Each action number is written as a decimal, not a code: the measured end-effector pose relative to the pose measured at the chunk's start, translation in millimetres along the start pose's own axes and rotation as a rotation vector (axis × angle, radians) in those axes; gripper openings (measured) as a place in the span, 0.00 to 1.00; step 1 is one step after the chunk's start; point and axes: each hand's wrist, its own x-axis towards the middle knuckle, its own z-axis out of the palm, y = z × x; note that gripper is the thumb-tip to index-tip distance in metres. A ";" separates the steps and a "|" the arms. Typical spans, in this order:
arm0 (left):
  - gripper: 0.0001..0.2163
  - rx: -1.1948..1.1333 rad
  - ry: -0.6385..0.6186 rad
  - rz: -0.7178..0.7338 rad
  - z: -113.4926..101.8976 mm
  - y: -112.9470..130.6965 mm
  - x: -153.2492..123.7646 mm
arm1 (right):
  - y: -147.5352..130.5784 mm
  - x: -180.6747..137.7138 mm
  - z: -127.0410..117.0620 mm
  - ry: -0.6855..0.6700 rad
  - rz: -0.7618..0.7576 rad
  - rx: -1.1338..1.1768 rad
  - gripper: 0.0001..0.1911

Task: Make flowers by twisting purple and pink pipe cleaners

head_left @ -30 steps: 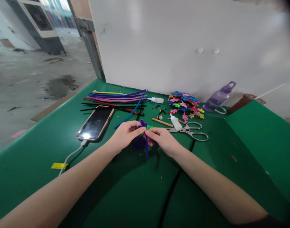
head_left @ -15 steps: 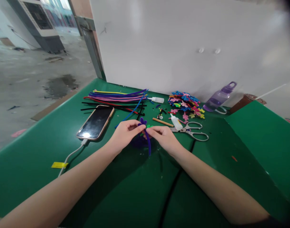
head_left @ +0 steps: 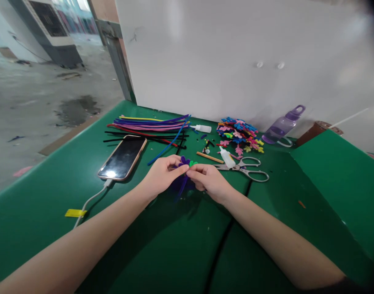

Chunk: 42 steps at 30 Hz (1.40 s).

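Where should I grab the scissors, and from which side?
Take the scissors by their handle loops, probably best from the right: the loops lie on that side, while the blades point left and the nearer white bottle overlaps them in view.

Before me, a glossy white upright panel point(head_left: 205, 53) rises behind the smooth green tabletop point(head_left: 45, 192). To my left I see a dull grey, littered floor point(head_left: 27, 94) with a dark, wet-looking patch point(head_left: 78, 111), a boxy grey-and-white machine point(head_left: 64, 53) with a dark grille point(head_left: 48, 18), and bright light beyond.
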 end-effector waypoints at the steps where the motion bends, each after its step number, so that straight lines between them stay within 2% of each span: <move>1: 0.11 0.008 -0.003 -0.004 0.4 -0.9 0.1 | 0.3 0.1 0.1 0.031 -0.016 -0.061 0.13; 6: 0.12 0.028 -0.001 -0.015 2.2 -4.2 -0.3 | -0.2 -0.6 1.5 0.130 -0.151 -0.340 0.12; 11: 0.13 -0.036 0.000 -0.087 1.8 -2.2 -1.7 | -2.7 -2.5 3.4 0.166 -0.228 -0.423 0.11; 18: 0.11 -0.220 -0.060 -0.150 2.4 -1.2 -1.3 | -0.1 4.3 -7.6 0.199 -0.277 -0.368 0.12; 27: 0.13 -0.160 -0.050 -0.115 1.5 -3.4 0.3 | 3.4 7.2 -7.0 0.203 -0.242 -0.145 0.13; 33: 0.11 -0.126 -0.041 -0.103 2.3 -2.7 1.4 | 6.1 6.7 -2.1 0.144 -0.161 0.134 0.14; 37: 0.10 -0.128 -0.057 -0.094 1.2 -2.3 1.7 | 3.3 3.7 0.3 0.067 -0.056 0.321 0.13; 40: 0.10 -0.118 -0.054 -0.074 0.3 -2.7 1.6 | 1.6 3.9 -2.3 0.082 -0.055 0.287 0.13; 42: 0.10 -0.108 -0.012 -0.065 -0.1 -2.8 1.7 | 1.7 5.6 -6.1 0.129 -0.104 0.156 0.13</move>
